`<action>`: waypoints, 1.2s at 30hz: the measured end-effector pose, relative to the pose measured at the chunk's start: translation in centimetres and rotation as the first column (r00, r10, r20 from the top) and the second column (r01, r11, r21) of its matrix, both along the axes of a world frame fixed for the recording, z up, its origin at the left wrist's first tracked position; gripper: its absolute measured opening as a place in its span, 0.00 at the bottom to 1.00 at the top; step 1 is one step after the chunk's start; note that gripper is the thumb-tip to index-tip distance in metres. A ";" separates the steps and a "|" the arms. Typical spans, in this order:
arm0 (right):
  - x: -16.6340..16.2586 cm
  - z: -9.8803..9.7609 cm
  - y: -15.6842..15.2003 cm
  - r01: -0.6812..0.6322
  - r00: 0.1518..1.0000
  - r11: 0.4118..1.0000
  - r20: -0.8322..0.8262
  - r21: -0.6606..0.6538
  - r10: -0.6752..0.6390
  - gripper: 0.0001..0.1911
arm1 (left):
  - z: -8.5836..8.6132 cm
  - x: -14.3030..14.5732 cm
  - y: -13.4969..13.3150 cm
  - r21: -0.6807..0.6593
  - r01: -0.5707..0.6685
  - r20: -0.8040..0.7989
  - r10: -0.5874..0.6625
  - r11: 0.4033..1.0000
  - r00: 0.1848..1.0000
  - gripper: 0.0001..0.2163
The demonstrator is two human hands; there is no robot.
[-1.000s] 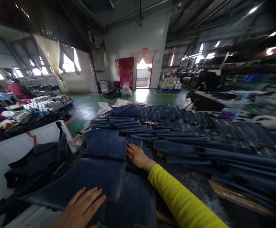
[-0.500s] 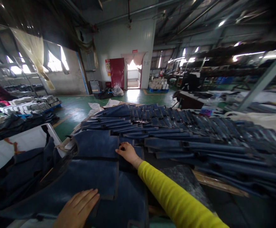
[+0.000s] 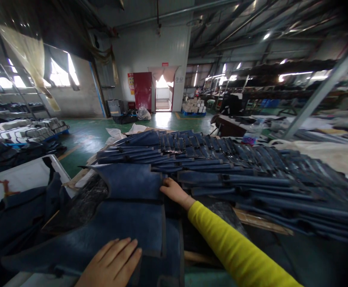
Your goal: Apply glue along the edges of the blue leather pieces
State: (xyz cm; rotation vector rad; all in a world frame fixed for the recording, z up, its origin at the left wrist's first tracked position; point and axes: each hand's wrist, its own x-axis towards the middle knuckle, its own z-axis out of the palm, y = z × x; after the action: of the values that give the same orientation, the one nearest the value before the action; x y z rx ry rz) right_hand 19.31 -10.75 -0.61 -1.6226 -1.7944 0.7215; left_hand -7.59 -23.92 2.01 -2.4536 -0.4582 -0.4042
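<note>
The left hand [image 3: 111,261] lies flat on a big blue cloth [image 3: 132,219], fingers out straight. The cloth goes from under that hand up to the right hand [image 3: 177,193]. I see those fingers bent at its edge, but I can't tell if they pinch it. Folded blue cloths [image 3: 260,181] lie right of the right hand. Far past both hands, I see a red door [image 3: 143,92].

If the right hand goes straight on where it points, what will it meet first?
Likely the dark-edged blue panel, whose right edge the right hand seems to touch; depth is unclear.
</note>
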 end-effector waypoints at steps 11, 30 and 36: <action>1.9 0.2 -2.0 -0.121 0.967 0.993 0.224 -0.011 0.121 0.09 | -3.2 0.1 -0.4 -0.085 -0.004 0.003 0.005 0.996 1.000 0.19; -0.7 3.1 -3.9 -0.252 0.790 0.910 0.613 0.330 -0.003 0.28 | -2.0 1.0 -1.9 -0.210 -0.089 0.075 0.106 0.974 0.991 0.12; -3.6 -2.3 -1.7 -0.429 0.750 0.893 0.604 0.135 0.269 0.28 | -3.9 -0.5 -1.3 -0.313 -0.026 0.124 0.068 0.949 0.990 0.11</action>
State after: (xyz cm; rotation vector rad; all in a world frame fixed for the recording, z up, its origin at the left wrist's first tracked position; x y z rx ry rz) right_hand 15.75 -12.45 -2.93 -1.4123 -2.5568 0.1052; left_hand -8.10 -25.20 -1.92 -2.7229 -0.6817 -0.5117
